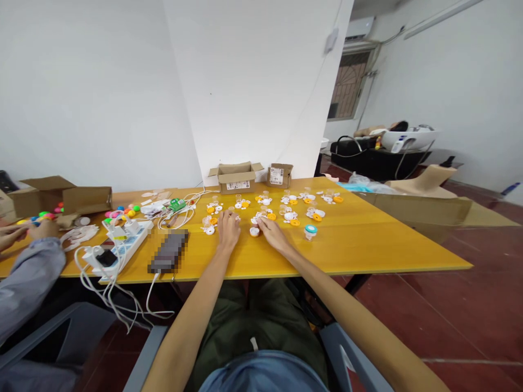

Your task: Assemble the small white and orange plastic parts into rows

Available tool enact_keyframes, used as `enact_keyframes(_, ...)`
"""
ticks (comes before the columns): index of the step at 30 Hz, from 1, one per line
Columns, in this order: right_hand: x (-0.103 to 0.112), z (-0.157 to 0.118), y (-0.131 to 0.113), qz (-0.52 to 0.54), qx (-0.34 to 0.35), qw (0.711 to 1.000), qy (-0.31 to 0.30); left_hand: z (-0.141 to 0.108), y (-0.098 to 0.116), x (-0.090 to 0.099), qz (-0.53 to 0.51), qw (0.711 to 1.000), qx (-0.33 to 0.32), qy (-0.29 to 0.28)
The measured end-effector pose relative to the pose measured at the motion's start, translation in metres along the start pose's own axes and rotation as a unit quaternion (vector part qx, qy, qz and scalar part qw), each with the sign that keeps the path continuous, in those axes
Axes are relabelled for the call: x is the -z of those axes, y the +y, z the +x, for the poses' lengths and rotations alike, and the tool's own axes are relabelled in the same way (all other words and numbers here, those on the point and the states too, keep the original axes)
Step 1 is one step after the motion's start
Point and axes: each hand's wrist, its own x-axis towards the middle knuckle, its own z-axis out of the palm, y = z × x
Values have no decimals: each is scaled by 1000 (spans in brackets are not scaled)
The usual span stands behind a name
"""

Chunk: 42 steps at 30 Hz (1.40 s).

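My left hand (229, 230) rests on the yellow table (368, 245) with its fingers reaching forward, a little apart, over a small group of plastic parts. Just to the right, my right hand (272, 231) has its fingers together at some white plastic parts; what lies between the fingertips is too small to make out. A round white piece with an orange base (254, 232) stands between the hands. Orange rings (271, 216), white discs (210, 231) and clear cups lie in small groups around them. To the right stands a clear piece with a teal top (310, 231).
Open cardboard boxes (236, 179) stand against the wall. On the left are a dark phone-like device (169, 251), a power strip (126, 247) with tangled white cables, and colourful balls (133, 210). A co-worker's sleeve (36, 272) and hands are at the far left.
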Motion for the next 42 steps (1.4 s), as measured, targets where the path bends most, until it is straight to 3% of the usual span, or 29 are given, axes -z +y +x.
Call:
enact_keyframes(16,4,-2,-8,-17,-13,1000,-20,-4,3,1,84,996,33,-5)
enact_keyframes(24,3,-1,-4,-10,-12,1000,-25,-8,18,5,200,975,19,-92)
enact_keyframes(27,3,0,-2,-8,-10,1000,-23,-8,16,3,207,974,12,-93)
enact_keyframes(35,2,0,1,-11,-18,1000,-9,-6,11,0,70,996,-23,-48)
enact_keyframes(38,1,1,3,-5,-19,1000,4,-5,18,3,-39,995,-56,-66)
enact_keyframes(42,2,2,5,-15,-19,999,35,-6,30,8,-157,980,-51,-111)
